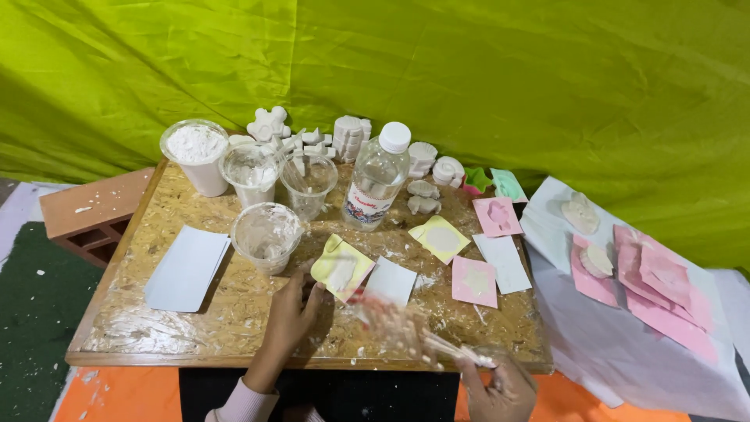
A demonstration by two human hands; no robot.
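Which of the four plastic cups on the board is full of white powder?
The back-left cup, nearest the board's far left corner, is heaped with dry white powder. The other three clear cups only show smeared white residue.
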